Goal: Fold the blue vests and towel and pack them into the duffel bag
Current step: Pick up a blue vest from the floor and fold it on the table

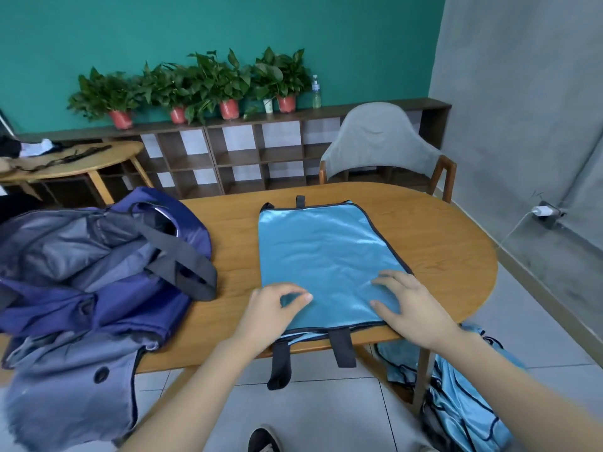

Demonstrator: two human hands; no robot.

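Light blue vest [326, 256], flat on wooden table [440, 256], near the front edge, long side running away from the viewer. Dark piping around the vest's border. 2 dark straps [342, 347] at the near end, hanging over the table's edge; 2 short dark tabs at the far end.

Left hand [270, 308] at the vest's near left corner, thumb and forefinger pinching a small fold of the blue cloth, other fingers curled beside it. Right hand [411, 308] on the near right corner, fingers spread and fairly straight, pressing the cloth flat against the table.

Duffel bag [107, 265], navy with grey lining, on the left end of the same table, mouth open and slumped, dark handles lying across its top, just beside the vest but not touching it. Grey flap with a dark round button drooping over the table's near left edge.

More blue vests [466, 406] in a crumpled heap low on the right, below table level, beside the right forearm.

Beyond the table: grey chair [378, 141], low shelf unit [228, 158] with 4 potted plants [208, 83] and a bottle [316, 93] on top, second round table [75, 164] at far left.
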